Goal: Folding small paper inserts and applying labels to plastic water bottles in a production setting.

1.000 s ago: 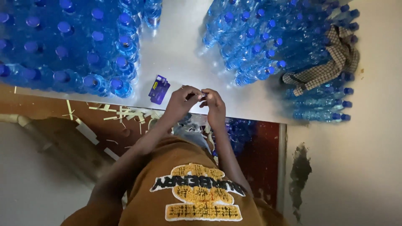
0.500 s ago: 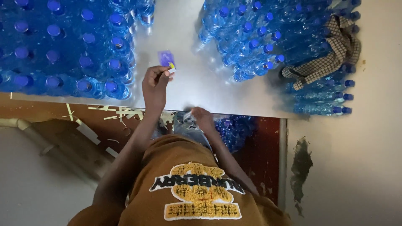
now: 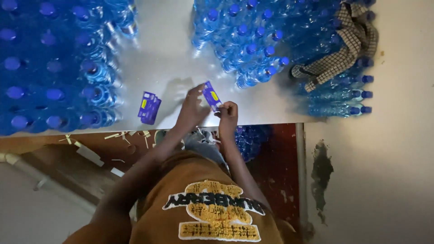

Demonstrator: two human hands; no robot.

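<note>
A small purple label (image 3: 211, 96) with a yellow mark is held up between both hands over the white table (image 3: 172, 58), near its front edge. My left hand (image 3: 191, 108) grips its left side with the fingers spread behind it. My right hand (image 3: 228, 113) pinches its lower right corner. A short stack of the same purple labels (image 3: 149, 107) lies on the table to the left of my left hand. Something clear and bluish (image 3: 203, 141) rests in my lap below the hands; I cannot tell what it is.
Upright blue-capped water bottles (image 3: 54, 68) crowd the table's left side, and a second group (image 3: 253, 45) fills the back right. A checked cloth (image 3: 337, 56) lies over bottles on their sides. Paper strips (image 3: 126, 134) litter the brown floor, and more bottles (image 3: 253, 140) sit below the table edge.
My left hand has come back from the label stack with a label. My right hand has risen from the table's edge and taken hold of it. The view has shifted right.
</note>
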